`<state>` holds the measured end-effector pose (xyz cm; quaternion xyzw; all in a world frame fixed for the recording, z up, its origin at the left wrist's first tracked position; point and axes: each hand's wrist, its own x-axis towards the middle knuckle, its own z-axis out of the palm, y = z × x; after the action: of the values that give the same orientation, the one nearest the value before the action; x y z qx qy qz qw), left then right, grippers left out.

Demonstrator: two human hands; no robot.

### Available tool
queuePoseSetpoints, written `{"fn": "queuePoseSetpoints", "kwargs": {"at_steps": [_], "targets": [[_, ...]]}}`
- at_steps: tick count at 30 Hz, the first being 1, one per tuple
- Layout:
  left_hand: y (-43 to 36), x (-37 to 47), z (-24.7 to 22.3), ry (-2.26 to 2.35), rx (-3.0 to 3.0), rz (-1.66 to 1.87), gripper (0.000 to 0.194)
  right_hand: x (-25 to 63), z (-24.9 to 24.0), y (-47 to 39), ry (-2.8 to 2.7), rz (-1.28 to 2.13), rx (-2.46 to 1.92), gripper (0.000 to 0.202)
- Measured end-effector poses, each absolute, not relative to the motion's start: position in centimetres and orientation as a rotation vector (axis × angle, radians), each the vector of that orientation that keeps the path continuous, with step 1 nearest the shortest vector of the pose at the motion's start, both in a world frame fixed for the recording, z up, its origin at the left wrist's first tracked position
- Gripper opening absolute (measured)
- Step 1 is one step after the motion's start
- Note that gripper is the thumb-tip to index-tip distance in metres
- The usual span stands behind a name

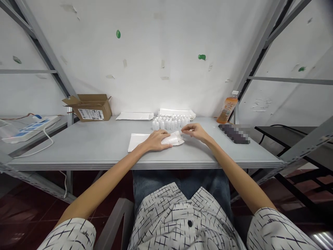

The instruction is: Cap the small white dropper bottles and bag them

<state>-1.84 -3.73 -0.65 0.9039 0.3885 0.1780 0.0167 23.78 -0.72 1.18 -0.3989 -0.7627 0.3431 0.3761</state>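
Observation:
My left hand (157, 139) is closed around a small white bubble-lined pouch (172, 139), pressing it to the tabletop with the thumb along the near side. The pouch's right end points toward my right hand (196, 132). That hand hovers just to the right, its thumb and fingers bent together in a pinch; whatever may be between them is too small to make out. Under and left of my left hand lies a flat white mailer envelope (136, 140). Right behind both hands stands a cluster of several small white bottles (170, 123).
Against the wall are an open cardboard box (93, 113), a flat white envelope (134, 116) and a stack of white mailers (177, 112). An orange drink bottle (227, 109) and a blurred dark object (234, 134) stand at right. A power strip (32, 129) with cables lies far left.

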Motion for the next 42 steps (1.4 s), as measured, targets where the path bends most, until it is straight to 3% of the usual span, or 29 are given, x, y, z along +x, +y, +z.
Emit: {"fn": "queuePoseSetpoints", "kwargs": {"at_steps": [6, 15, 20, 31, 42], "targets": [[-3.5, -1.9, -0.9, 1.198, 2.837, 0.55, 0.059, 23.1, 0.0, -0.2, -2.272, 0.765, -1.055, 0.018], [-3.7, -1.8, -0.6, 1.191, 2.837, 0.554, 0.056, 22.9, 0.9, 0.4, -1.995, 0.842, -0.932, 0.022], [-3.5, -1.8, -0.7, 1.182, 2.847, 0.537, 0.056, 24.7, 1.5, 2.0, -1.708, 0.588, -1.095, 0.03], [-3.5, -2.1, -0.9, 1.226, 2.82, 0.495, 0.061, 19.3, 2.7, 5.5, -2.046, 0.091, -1.367, 0.025], [-3.3, -2.1, -0.8, 1.171, 2.818, 0.514, 0.063, 21.8, 2.3, 4.4, -1.763, 0.316, -1.189, 0.014]]}}
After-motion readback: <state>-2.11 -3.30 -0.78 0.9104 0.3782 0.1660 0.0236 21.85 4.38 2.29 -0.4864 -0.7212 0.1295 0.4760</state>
